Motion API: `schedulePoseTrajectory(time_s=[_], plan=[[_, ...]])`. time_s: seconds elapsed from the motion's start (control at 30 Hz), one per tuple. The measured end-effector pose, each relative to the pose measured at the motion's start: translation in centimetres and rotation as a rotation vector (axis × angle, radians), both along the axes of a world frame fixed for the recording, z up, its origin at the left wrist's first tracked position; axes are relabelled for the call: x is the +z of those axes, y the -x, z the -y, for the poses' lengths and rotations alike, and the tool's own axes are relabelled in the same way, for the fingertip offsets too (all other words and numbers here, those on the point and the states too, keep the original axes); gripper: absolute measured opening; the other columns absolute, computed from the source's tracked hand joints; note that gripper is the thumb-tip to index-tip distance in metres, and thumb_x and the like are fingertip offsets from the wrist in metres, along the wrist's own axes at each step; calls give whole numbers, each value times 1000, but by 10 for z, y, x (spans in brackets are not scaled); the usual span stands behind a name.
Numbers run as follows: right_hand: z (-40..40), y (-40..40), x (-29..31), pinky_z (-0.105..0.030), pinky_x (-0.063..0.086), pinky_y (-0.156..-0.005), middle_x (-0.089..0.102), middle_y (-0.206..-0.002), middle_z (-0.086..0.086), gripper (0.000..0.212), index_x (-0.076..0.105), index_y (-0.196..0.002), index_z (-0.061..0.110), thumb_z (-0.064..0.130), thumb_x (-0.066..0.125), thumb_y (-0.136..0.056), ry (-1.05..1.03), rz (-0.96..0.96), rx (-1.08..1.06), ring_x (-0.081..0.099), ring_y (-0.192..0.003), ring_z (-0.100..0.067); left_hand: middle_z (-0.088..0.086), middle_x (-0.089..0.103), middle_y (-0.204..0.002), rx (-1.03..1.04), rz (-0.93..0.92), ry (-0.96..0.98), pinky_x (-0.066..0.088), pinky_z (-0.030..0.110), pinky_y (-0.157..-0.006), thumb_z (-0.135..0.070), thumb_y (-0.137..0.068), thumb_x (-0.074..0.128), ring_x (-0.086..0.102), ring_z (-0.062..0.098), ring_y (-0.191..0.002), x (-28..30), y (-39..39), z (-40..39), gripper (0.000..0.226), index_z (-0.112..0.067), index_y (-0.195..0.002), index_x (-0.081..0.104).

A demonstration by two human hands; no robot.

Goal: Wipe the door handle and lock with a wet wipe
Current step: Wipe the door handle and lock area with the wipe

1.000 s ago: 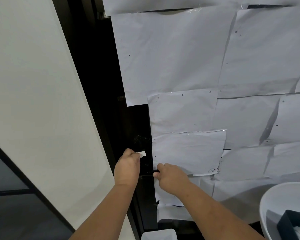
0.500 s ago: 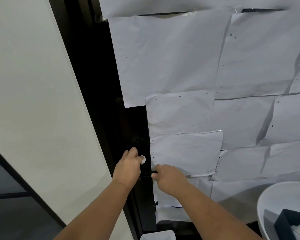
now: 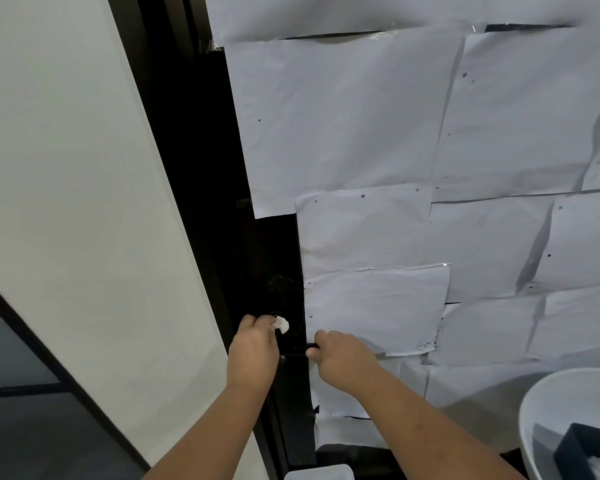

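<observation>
A black door stile (image 3: 278, 258) runs down the middle, with a black lock plate (image 3: 284, 285) on it. My left hand (image 3: 255, 351) presses a small crumpled white wet wipe (image 3: 282, 324) against the stile just below the lock plate. My right hand (image 3: 343, 358) grips the black lever handle (image 3: 311, 346), whose tip shows beside my thumb. Most of the handle is hidden under my right hand.
White paper sheets (image 3: 378, 133) cover the door to the right. A white wall (image 3: 66, 202) stands at the left. A white round tub (image 3: 568, 410) holding a dark box (image 3: 582, 452) sits at the lower right. A white container edge (image 3: 317, 474) shows at the bottom.
My left hand has slid the wipe a little lower and right along the stile. My right hand keeps its hold on the handle.
</observation>
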State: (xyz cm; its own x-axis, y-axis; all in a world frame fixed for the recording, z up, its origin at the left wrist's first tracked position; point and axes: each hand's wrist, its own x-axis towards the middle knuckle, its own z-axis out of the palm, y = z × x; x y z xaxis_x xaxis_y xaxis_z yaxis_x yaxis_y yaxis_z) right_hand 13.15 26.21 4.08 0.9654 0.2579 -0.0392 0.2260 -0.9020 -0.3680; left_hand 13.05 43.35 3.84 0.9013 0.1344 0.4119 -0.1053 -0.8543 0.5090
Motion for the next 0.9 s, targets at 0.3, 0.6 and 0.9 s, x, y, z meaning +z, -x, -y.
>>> schedulePoseTrajectory(time_s=[0.3, 0.6, 0.9], plan=[[0, 0, 0, -34, 35, -63, 46, -84, -2, 24, 40, -91, 21, 43, 36, -98, 6, 8, 6, 45, -78, -22, -6, 59, -78, 115, 144, 310, 52, 29, -56, -24, -98, 50, 58, 10, -66, 25, 8, 3, 9, -21, -100, 58], [-1, 0, -1, -35, 37, -65, 47, -85, -2, 26, 42, -91, 19, 43, 37, -98, 10, 10, -4, 45, -79, -23, -4, 64, -101, -3, -41, 247, 37, 2, -68, -1, -89, 60, 60, 7, -84, -1, 6, -1, 21, -14, -99, 71], [-1, 0, 0, -35, 38, -66, 49, -87, -5, 26, 40, -89, 19, 43, 37, -97, 16, 2, -6, 51, -84, -27, -3, 63, -65, 166, -164, 515, 40, 20, -49, -23, -90, 64, 58, 11, -56, 3, 0, 11, 15, -10, -97, 69]])
